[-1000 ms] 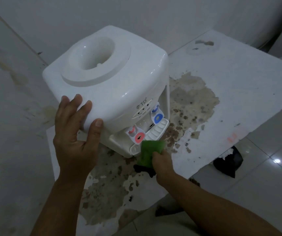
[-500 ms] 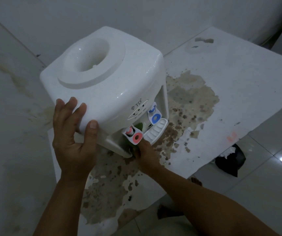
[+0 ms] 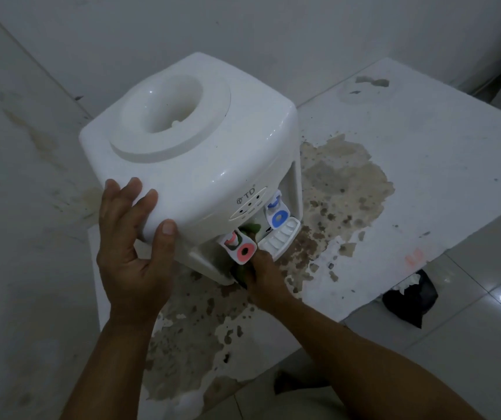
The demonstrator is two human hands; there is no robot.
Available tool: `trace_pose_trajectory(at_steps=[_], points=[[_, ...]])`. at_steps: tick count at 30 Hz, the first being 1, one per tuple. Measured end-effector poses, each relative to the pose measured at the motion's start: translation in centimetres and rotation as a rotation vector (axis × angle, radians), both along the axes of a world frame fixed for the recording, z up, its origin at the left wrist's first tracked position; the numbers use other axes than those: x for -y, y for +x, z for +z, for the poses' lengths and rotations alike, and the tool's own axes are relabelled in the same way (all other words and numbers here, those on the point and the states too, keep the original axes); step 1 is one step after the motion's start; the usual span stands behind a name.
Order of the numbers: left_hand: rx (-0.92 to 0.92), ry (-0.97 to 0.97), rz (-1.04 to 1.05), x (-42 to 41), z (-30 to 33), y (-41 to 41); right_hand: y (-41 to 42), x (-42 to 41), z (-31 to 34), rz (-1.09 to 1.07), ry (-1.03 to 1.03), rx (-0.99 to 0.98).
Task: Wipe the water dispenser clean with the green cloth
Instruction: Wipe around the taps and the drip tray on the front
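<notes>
- Water dispenser point(image 3: 200, 165): it is white and sits on a white table point(image 3: 409, 165) by the wall. It leans a bit toward the camera.
- Top of the dispenser: there is a big round hole point(image 3: 172, 112) in the middle, where a bottle would go.
- Left hand point(image 3: 131, 237): it holds the near left corner of the dispenser. The fingers are spread and lie flat over the top edge. The thumb presses on the front.
- Right hand point(image 3: 265, 275): it reaches into the gap under the front of the dispenser, between the two taps. Its fingers go in behind the red tap, so I cannot tell just how they are curled.
- Green cloth point(image 3: 250, 228): most of it is hidden. A bit of green shows up in the gap above the right hand, and a darker bit point(image 3: 241, 273) shows just under the red tap, beside the hand. The right hand seems to hold it and push it inside.
- Red tap point(image 3: 244, 251): it is on the left side of the front, touching the right hand.
- Blue tap point(image 3: 279, 216): it is on the right side of the front.
- Drip tray point(image 3: 279, 239): it is white with slots and sits under the blue tap, just beside the right hand.
- Table top: the white skin has peeled off in a big brown patch point(image 3: 343, 189) around the dispenser.
- Floor: a black bag point(image 3: 409, 301) with something white in it lies on the tiles, near the table's edge.
</notes>
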State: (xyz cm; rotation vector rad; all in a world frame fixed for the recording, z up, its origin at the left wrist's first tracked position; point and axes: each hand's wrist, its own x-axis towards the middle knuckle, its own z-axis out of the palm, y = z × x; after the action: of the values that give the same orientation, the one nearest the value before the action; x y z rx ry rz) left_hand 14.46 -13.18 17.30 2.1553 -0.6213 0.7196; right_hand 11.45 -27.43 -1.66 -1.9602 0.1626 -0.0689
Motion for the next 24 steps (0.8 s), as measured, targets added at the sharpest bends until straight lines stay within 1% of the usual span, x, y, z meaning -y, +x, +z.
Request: trace_pose_trajectory(at_steps=[1, 2, 4, 5, 6, 7, 10, 12, 13, 14, 15, 16, 17, 19, 20, 21, 22, 24], points=[[-0.002, 0.002, -0.003, 0.0, 0.1, 0.0, 0.1, 0.7, -0.2, 0.02, -0.035, -0.023], [-0.002, 0.0, -0.003, 0.0, 0.1, 0.1, 0.2, 1.5, -0.4, 0.001, -0.027, -0.016], [-0.005, -0.01, -0.007, 0.0, 0.0, 0.1, 0.8, 2.5, 0.0, -0.125, 0.141, 0.022], [-0.008, -0.009, -0.015, 0.0, -0.1, 0.2, 1.1, 2.8, 0.3, -0.201, 0.162, 0.037], [-0.016, -0.012, -0.018, 0.1, 0.0, 0.2, 1.4, 2.8, 0.4, -0.252, 0.109, 0.068], [-0.017, -0.011, -0.014, 0.1, -0.1, 0.2, 1.6, 2.9, 0.4, -0.258, 0.045, 0.097], [-0.004, -0.001, -0.01, 0.0, -0.1, 0.2, 1.8, 2.0, -0.5, -0.123, -0.157, 0.287], [0.006, 0.005, -0.011, -0.1, -0.1, 0.3, 1.9, 1.8, -1.2, -0.098, -0.254, 0.307], [0.009, 0.004, -0.013, -0.1, -0.2, 0.3, 1.8, 1.9, -1.5, -0.076, -0.355, 0.306], [0.013, 0.002, -0.015, -0.1, -0.2, 0.4, 1.5, 1.9, -1.8, -0.044, -0.406, 0.271], [0.019, 0.005, -0.018, -0.2, -0.3, 0.4, 1.3, 2.3, -1.9, -0.051, -0.373, 0.244], [0.024, 0.012, -0.017, -0.2, -0.3, 0.4, 1.3, 2.6, -1.8, -0.138, -0.29, 0.252], [0.03, 0.019, -0.018, -0.2, -0.3, 0.4, 1.1, 2.9, -1.2, -0.24, -0.195, 0.208], [0.041, 0.039, -0.016, -0.1, -0.2, 0.5, 0.2, 4.1, -0.1, -0.408, -0.096, -0.026], [0.046, 0.044, -0.016, 0.0, -0.2, 0.5, -0.2, 4.9, -0.1, -0.523, -0.065, -0.097], [0.048, 0.047, -0.017, 0.0, -0.2, 0.5, -0.8, 5.6, -0.1, -0.61, -0.072, -0.12], [0.047, 0.045, -0.02, 0.0, -0.3, 0.5, -1.4, 6.3, 0.2, -0.693, -0.09, -0.101], [0.054, 0.045, -0.025, 0.1, -0.3, 0.7, -2.3, 7.5, 0.8, -0.745, -0.127, 0.076]])
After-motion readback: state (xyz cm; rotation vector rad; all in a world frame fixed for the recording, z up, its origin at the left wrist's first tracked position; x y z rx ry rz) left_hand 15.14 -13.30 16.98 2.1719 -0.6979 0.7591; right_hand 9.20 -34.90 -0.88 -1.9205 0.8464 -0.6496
